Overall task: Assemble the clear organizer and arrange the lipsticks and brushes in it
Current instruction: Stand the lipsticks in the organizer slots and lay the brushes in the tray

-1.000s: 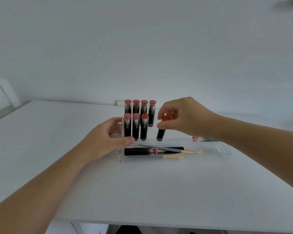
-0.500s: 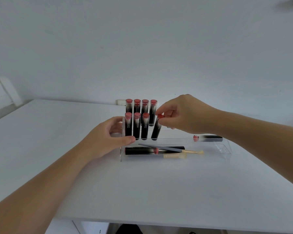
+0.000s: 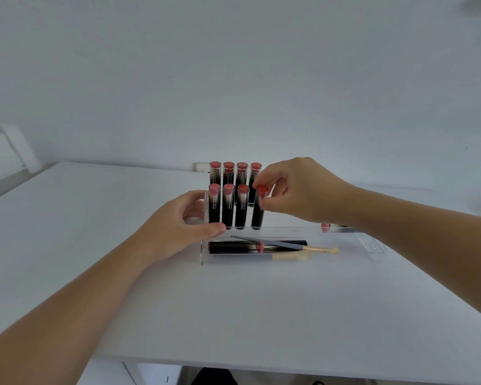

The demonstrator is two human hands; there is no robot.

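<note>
On the white tabletop (image 3: 233, 307) stands a clear acrylic tiered organizer (image 3: 289, 230), its walls hard to trace against the white surface. The left hand (image 3: 178, 226) grips the organizer's left end, thumb curled across the front at the foot of the tubes and fingers wrapped behind the side wall. The right hand (image 3: 297, 190) pinches the red cap of a black lipstick tube (image 3: 258, 209) between thumb and forefinger; the tube stands nearly upright, leaning slightly, in the fourth place of the front row, its base down at the shelf edge. Whether it is fully seated I cannot tell.

Just left of it stand three matching black lipsticks with red caps (image 3: 228, 209), upright and side by side. Behind and higher, a back row of four red-capped lipsticks (image 3: 235, 173) stands upright, the rightmost partly hidden by the right hand's fingers.

In the low front tray lie two black lipsticks end to end (image 3: 257, 247), with a grey-handled brush (image 3: 275, 243) laid slantwise across them and a pale wooden-handled brush (image 3: 290, 256) just in front.

To the right, behind the right forearm, another red-capped lipstick (image 3: 326, 227) lies on its side, mostly hidden. A small clear plastic piece (image 3: 372, 244) sits near the organizer's right end
</note>
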